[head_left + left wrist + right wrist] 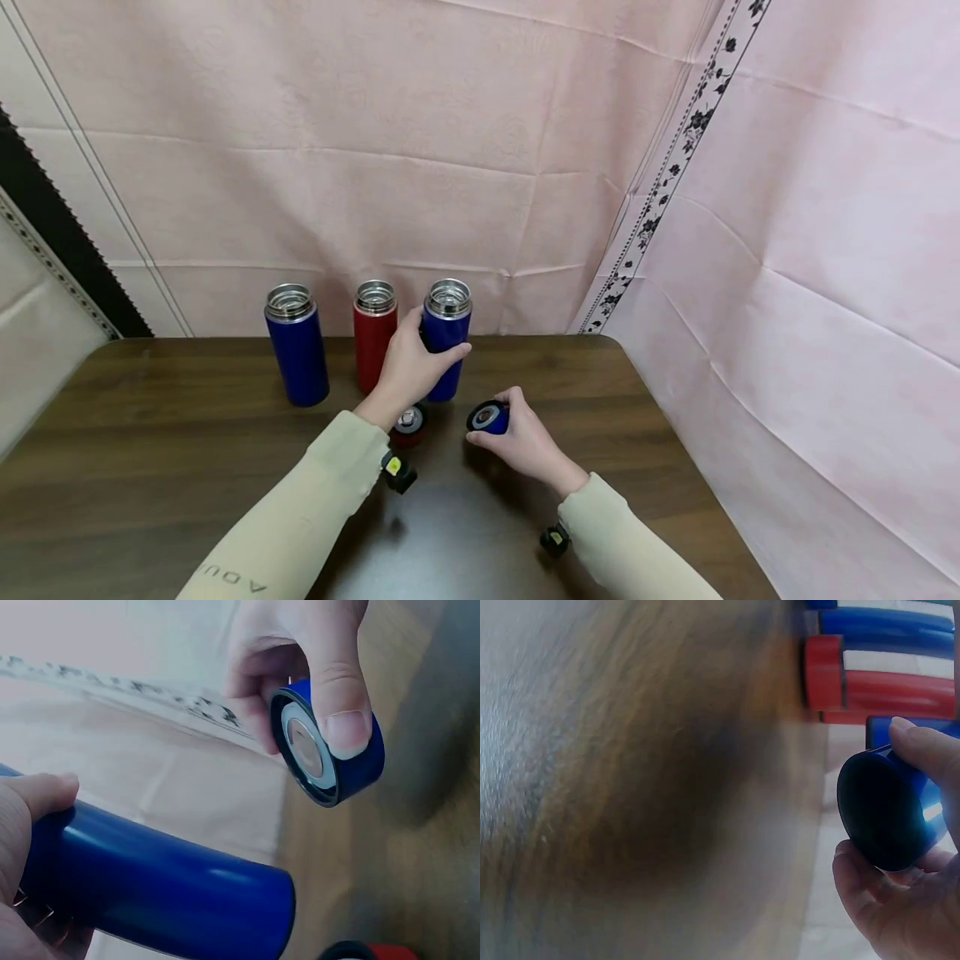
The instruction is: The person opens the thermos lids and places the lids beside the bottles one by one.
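My left hand (405, 362) grips an uncapped blue bottle (447, 327), its thumb along the near side. The bottle stands upright with its silver threaded mouth showing; whether its base touches the table cannot be told. In the left wrist view the bottle's plain blue body (172, 877) lies across the lower left. To the right, my right hand (528, 437) pinches a blue lid (491, 419) between thumb and fingers, above the table. The lid's ringed inner side faces up towards me. In the right wrist view its dark top (877, 814) shows, apart from the bottle.
An open red bottle (372, 342) stands just left of the held one, and another open blue bottle (298, 354) farther left. A red lid (408, 423) lies inside up on the wooden table (187, 483), near my left wrist. Pink cloth (412, 167) hangs behind.
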Demonstrator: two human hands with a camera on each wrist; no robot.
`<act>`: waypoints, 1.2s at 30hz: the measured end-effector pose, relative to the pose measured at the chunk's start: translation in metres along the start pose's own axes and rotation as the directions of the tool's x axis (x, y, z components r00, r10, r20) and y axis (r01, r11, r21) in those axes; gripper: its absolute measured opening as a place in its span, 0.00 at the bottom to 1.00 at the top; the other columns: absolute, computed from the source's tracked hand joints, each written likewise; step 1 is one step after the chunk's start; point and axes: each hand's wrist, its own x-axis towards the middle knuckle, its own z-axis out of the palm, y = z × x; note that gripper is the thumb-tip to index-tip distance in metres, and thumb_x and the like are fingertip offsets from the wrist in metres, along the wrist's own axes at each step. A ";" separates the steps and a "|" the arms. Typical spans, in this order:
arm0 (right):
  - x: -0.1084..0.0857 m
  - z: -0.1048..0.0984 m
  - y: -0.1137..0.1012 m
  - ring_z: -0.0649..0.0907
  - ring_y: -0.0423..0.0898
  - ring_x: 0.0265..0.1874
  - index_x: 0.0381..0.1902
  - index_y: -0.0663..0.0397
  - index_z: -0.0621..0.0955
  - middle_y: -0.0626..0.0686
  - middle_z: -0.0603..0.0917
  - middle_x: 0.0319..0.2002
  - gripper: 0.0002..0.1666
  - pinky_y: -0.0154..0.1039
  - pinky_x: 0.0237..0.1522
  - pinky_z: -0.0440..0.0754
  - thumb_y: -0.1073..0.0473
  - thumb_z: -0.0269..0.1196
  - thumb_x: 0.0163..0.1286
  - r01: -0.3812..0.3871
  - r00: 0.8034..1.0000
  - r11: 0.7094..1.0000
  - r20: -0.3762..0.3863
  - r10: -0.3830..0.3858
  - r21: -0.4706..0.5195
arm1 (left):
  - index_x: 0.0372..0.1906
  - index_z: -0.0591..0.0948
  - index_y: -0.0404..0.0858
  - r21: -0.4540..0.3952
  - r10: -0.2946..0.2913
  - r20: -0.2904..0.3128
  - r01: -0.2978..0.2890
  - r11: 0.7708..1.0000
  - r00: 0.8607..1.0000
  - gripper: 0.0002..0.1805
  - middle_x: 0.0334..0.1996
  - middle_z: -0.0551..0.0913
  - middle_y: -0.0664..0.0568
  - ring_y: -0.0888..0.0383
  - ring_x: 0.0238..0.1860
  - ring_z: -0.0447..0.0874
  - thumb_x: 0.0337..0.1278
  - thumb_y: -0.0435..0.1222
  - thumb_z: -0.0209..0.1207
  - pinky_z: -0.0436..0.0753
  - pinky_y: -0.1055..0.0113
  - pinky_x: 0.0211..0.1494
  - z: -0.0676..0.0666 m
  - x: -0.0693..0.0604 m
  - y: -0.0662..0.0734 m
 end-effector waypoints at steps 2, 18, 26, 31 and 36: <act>0.003 0.005 0.005 0.79 0.47 0.43 0.59 0.52 0.63 0.57 0.75 0.50 0.44 0.43 0.44 0.80 0.38 0.71 0.56 -0.010 1.000 1.000 0.000 0.010 -0.009 | 0.69 0.63 0.40 0.000 -0.030 -0.003 0.030 1.000 1.000 0.45 0.59 0.73 0.46 0.48 0.58 0.74 0.49 0.53 0.69 0.72 0.44 0.61 0.007 0.005 -0.009; 0.014 0.024 0.014 0.79 0.47 0.44 0.57 0.48 0.64 0.55 0.76 0.50 0.41 0.44 0.46 0.80 0.40 0.72 0.55 -0.022 0.999 0.999 0.030 0.023 -0.028 | 0.71 0.59 0.44 0.027 -0.080 0.061 0.079 0.997 0.995 0.48 0.64 0.70 0.47 0.47 0.62 0.70 0.49 0.55 0.68 0.68 0.44 0.64 0.023 0.013 -0.040; 0.020 0.019 0.011 0.79 0.44 0.39 0.50 0.52 0.67 0.51 0.77 0.43 0.38 0.41 0.43 0.79 0.40 0.73 0.53 0.006 1.000 0.991 0.031 -0.002 -0.132 | 0.72 0.58 0.46 0.043 -0.129 0.101 0.126 0.991 0.986 0.48 0.65 0.70 0.48 0.48 0.63 0.70 0.49 0.55 0.68 0.68 0.44 0.64 0.023 0.023 -0.042; 0.025 0.017 0.012 0.78 0.44 0.39 0.50 0.52 0.69 0.50 0.77 0.42 0.38 0.42 0.43 0.79 0.40 0.74 0.52 0.014 1.000 0.984 0.030 -0.009 -0.178 | 0.72 0.58 0.45 0.060 -0.144 0.089 0.139 0.988 0.986 0.48 0.64 0.70 0.46 0.46 0.62 0.71 0.50 0.53 0.69 0.69 0.43 0.64 0.025 0.026 -0.039; 0.029 0.019 0.018 0.78 0.44 0.42 0.53 0.54 0.71 0.51 0.78 0.45 0.37 0.42 0.48 0.79 0.43 0.74 0.54 0.029 0.999 0.976 0.042 -0.020 -0.216 | 0.72 0.58 0.44 0.073 -0.164 0.089 0.158 0.985 0.982 0.48 0.64 0.70 0.44 0.45 0.62 0.71 0.50 0.52 0.69 0.69 0.42 0.63 0.025 0.028 -0.039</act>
